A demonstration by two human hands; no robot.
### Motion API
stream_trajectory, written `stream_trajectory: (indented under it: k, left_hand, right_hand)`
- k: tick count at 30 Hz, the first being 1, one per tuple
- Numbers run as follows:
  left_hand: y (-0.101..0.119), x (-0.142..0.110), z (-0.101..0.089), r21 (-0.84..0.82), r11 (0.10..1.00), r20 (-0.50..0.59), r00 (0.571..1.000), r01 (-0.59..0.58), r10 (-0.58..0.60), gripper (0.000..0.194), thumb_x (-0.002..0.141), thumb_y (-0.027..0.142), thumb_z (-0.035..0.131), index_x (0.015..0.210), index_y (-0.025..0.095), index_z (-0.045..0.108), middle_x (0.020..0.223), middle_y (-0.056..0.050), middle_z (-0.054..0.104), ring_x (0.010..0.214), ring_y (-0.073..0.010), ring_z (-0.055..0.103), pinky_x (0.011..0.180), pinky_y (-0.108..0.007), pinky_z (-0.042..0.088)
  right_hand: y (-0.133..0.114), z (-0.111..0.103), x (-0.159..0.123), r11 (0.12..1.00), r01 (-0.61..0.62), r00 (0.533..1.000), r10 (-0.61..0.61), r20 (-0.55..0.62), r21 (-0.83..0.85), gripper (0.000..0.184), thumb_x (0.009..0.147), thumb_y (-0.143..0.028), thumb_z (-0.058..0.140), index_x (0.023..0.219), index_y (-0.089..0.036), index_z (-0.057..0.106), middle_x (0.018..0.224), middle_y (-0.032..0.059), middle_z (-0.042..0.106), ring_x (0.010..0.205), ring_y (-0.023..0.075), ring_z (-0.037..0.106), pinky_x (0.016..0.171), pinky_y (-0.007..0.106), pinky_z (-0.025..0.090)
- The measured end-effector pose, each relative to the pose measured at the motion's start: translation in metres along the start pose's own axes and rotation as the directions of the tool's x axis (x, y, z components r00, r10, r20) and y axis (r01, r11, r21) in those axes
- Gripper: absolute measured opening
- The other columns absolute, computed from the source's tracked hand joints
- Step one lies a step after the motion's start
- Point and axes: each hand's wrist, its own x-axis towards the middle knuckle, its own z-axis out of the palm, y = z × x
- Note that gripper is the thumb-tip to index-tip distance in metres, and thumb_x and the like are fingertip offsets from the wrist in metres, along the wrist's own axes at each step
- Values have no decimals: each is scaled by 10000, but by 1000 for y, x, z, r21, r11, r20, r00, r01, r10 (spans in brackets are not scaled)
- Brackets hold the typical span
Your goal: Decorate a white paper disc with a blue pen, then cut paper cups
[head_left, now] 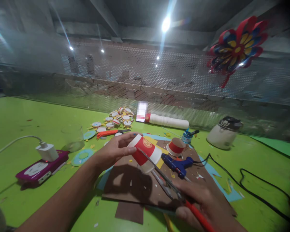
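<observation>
My left hand is closed around a red and white paper cup that lies tilted on its side above the brown board. A round gold print shows on the cup's red band. My right hand grips scissors with red handles. The blades are parted, and the upper one reaches across the cup's wall near my left thumb. A blue glue gun rests on the board just right of the cup. Behind it stands a shorter red and white cup piece.
A stack of white cups lies along the mesh barrier. Small clock-like paper crafts are heaped beside an orange utility knife. At left sits a purple power strip; at right, a black cord and a white-and-black container.
</observation>
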Motion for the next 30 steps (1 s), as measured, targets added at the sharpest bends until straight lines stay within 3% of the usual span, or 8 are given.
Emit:
stream_trajectory:
  k: [4, 10, 15, 20, 23, 30]
  left_hand:
    - [4, 1, -4, 16, 1000, -62, 998, -20, 21, 517, 665, 249, 833, 1135, 169, 633, 1144, -126, 695, 1044, -271, 652, 898, -364, 498]
    - [9, 2, -7, 120, 990, -103, 991, -70, 83, 469, 716, 199, 796, 1134, 172, 585, 1132, -110, 691, 1003, -234, 663, 862, -323, 509]
    - [8, 2, -8, 226, 973, -53, 996, -56, 69, 554, 756, 187, 761, 1259, 211, 532, 1155, -106, 674, 966, -215, 672, 857, -339, 523]
    - [5, 2, -9, 342, 938, -46, 996, -53, 72, 444, 762, 209, 753, 1173, 203, 584, 1070, -67, 682, 917, -181, 671, 838, -317, 538]
    - [3, 3, -6, 412, 910, -59, 995, -45, 76, 437, 750, 230, 753, 1154, 199, 589, 1030, -60, 674, 896, -184, 669, 820, -332, 549]
    - [4, 1, 8, 610, 789, -99, 980, -76, 171, 429, 723, 232, 731, 1135, 181, 623, 1227, -108, 566, 1019, -240, 633, 898, -403, 526]
  right_hand:
    - [-4, -15, 0, 994, -78, 995, 73, 62, 70, 452, 879, -612, 502, 951, -242, 751, 756, 33, 726, 671, 210, 672, 666, 314, 551]
    - [-5, -27, 1, 993, -89, 995, 86, 43, 81, 450, 913, -588, 485, 1158, -282, 707, 817, 31, 749, 681, 192, 680, 639, 295, 551]
    - [-1, -26, -1, 984, -162, 986, 165, 32, -70, 361, 916, -493, 548, 1119, -245, 715, 810, 27, 748, 766, 226, 698, 715, 336, 563]
    - [8, -17, -6, 939, -229, 973, 210, -100, -255, 486, 826, -524, 658, 1218, -238, 672, 1117, 109, 726, 996, 302, 675, 843, 424, 547]
    - [10, -14, -6, 896, -239, 970, 204, -130, -374, 496, 819, -507, 673, 1238, -242, 657, 1103, 115, 714, 1001, 301, 668, 855, 436, 545]
    - [11, -12, -6, 837, -221, 974, 168, -150, -500, 499, 838, -465, 662, 1283, -247, 602, 1085, 121, 678, 962, 295, 660, 817, 454, 562]
